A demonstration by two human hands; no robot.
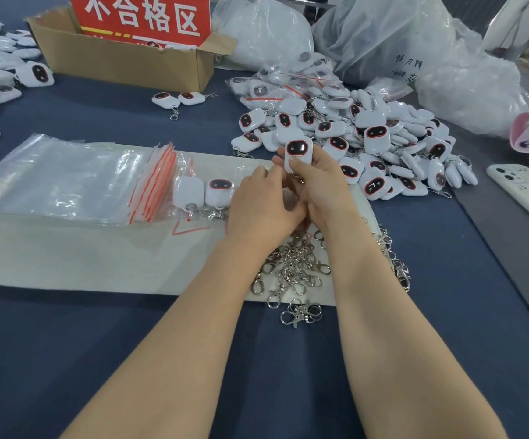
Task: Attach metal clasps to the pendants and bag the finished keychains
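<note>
The right hand grips the pendant upright, its lower end meeting the left hand, whose grip is hidden.

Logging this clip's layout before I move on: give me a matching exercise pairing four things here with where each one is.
Things:
1. cardboard box
2. phone
3. loose clasps
4. pendant

Places:
A. far right
B. near edge of the white mat
C. in the right hand
D. back left, holding a red sign

Pairs: 1-D, 2-A, 3-B, 4-C
</note>
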